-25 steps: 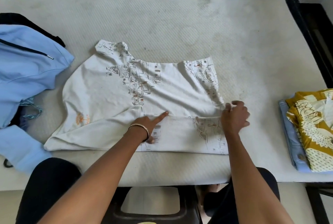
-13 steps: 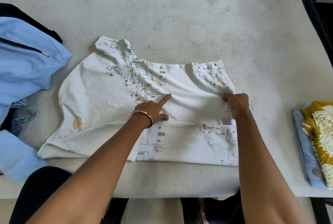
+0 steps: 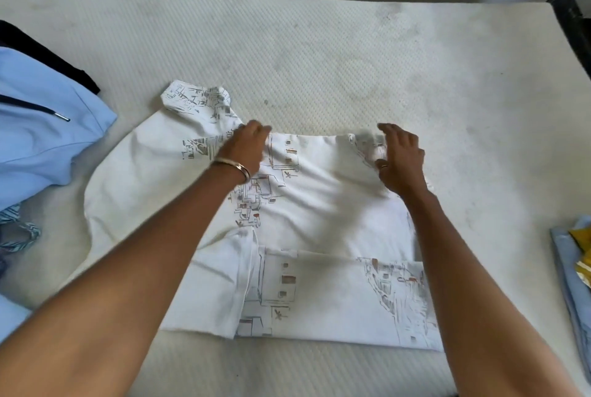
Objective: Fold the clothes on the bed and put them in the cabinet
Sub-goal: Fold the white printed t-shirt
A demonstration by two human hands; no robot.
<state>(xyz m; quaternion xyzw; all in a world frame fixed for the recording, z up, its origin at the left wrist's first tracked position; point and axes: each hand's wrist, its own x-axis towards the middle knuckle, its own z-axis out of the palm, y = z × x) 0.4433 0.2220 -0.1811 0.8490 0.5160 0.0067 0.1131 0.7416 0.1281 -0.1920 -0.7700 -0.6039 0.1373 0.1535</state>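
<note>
Item one: a white cotton shirt with a grey and rust line-drawn print, which we find lying flat in the middle of the cream quilted mattress. Its near portion is doubled over into a straight band along the mattress edge closest to us; one printed sleeve sticks out at the far left.

Item two: the left hand, a metal bangle on its wrist, resting at the shirt's far edge near that sleeve. Its fingers curl down into the cloth, but motion blur leaves us unable to say whether they pinch it.

Item three: the right hand, wearing a ring, at the shirt's far right corner. We see its fingers spread and relaxed above the fabric, the thumb side touching the cloth, nothing clasped.

Item four: a light blue hooded garment with a dark drawstring, heaped at the left edge of the mattress, apart from the shirt.

Item five: a folded pale blue piece with a mustard yellow one on top, at the right edge, only partly in view.
</note>
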